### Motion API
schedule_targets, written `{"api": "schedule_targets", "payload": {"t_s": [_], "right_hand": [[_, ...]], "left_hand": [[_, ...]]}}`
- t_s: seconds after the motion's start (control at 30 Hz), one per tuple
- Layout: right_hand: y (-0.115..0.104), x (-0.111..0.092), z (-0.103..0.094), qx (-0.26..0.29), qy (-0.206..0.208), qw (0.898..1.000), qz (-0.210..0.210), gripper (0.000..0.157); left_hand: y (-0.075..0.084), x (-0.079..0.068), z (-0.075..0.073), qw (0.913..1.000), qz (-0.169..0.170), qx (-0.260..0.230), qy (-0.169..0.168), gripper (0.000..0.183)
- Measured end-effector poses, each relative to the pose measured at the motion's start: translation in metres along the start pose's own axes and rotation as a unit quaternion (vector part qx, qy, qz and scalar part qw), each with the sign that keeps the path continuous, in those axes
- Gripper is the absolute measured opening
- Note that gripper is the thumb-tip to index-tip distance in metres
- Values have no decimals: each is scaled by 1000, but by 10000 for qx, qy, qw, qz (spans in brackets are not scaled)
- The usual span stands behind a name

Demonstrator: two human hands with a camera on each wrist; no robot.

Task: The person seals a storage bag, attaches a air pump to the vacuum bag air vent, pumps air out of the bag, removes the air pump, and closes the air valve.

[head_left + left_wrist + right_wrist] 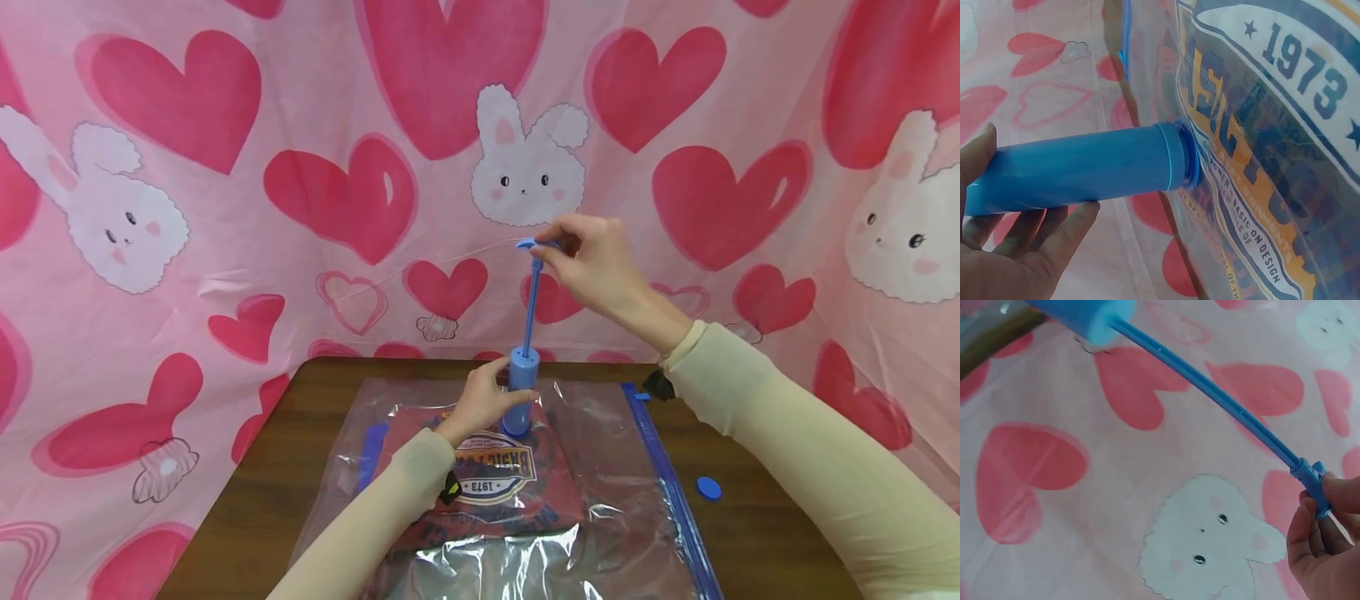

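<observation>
A blue hand pump (523, 375) stands upright on a clear plastic storage bag (600, 467), its base at the bag's valve (1189, 156). My left hand (483, 400) holds the pump's cylinder, thumb on one side and fingers on the other. My right hand (596, 258) pinches the pump's T-shaped handle (1315, 484) between thumb and fingers. The rod (1210, 390) is drawn far out of the cylinder. Inside the bag lies a folded red shirt (555, 492) with a "1973" print, part of it hidden by my left arm.
A round blue cap (708, 488) lies on the dark wooden table (247, 508) right of the bag. Along the bag's right side runs a blue zip seal (667, 483) with a slider (642, 397). Behind the table hangs a pink cloth (315, 108) with hearts and rabbits.
</observation>
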State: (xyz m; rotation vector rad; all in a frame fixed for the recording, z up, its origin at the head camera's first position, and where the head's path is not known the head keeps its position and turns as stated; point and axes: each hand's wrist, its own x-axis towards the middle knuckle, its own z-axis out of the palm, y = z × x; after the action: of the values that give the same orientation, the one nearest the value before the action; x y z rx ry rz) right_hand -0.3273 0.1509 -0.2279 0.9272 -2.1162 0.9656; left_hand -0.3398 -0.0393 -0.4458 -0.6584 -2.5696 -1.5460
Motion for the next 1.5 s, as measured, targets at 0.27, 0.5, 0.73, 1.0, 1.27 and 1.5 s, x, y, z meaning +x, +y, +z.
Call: {"api": "schedule_targets", "payload": {"t_s": [0.27, 0.5, 0.73, 1.0, 1.27, 1.5], "right_hand": [[-7, 0, -3, -47, 98, 9995, 298, 9], [-6, -5, -1, -25, 83, 9994, 333, 8], [-4, -13, 2, -72, 71, 9995, 283, 8], [6, -30, 21, -45, -48, 9999, 122, 11], [23, -58, 51, 180, -251, 9985, 452, 12], [29, -72, 61, 315, -282, 9970, 648, 14]], "left_hand": [[-1, 0, 0, 10000, -37, 35, -35, 56], [-3, -1, 1, 10000, -57, -20, 29, 55], [0, 0, 0, 10000, -74, 22, -38, 53], [0, -2, 0, 10000, -86, 10, 7, 57], [-4, -3, -3, 10000, -45, -35, 21, 50], [-5, 0, 0, 10000, -49, -67, -33, 55]]}}
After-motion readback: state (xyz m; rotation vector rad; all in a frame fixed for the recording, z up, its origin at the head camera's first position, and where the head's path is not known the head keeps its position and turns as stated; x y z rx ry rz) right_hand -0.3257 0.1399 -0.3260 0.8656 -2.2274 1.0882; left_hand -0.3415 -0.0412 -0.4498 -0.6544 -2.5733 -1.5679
